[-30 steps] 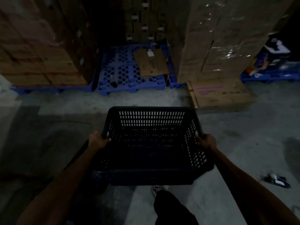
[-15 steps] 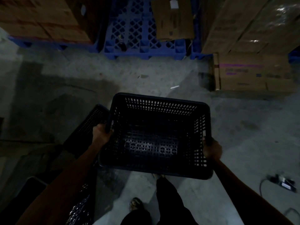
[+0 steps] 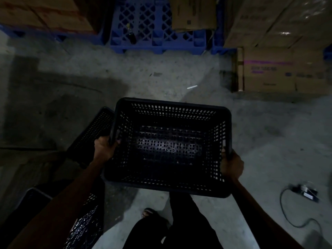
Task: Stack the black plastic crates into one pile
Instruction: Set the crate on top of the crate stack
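Observation:
I hold a black perforated plastic crate [image 3: 168, 112] in the air in front of me, open side up and tilted a little. My left hand [image 3: 104, 148] grips its left rim. My right hand [image 3: 231, 164] grips its right rim. To the left, below the held crate, a second black crate [image 3: 91, 133] stands on the floor, partly hidden by my left arm. More black crate mesh [image 3: 84, 225] shows at the lower left, under my forearm.
Concrete floor [image 3: 161, 72] lies all around. A blue pallet [image 3: 152, 33] with flattened cardboard stands ahead, flanked by stacked cartons. A cardboard box [image 3: 280, 72] sits on the floor at the right. A cable with a plug block [image 3: 303, 191] lies lower right.
My view has tipped further down toward the floor. The crate stays in both hands and now shows its inside bottom. The crates at the left have come into sight.

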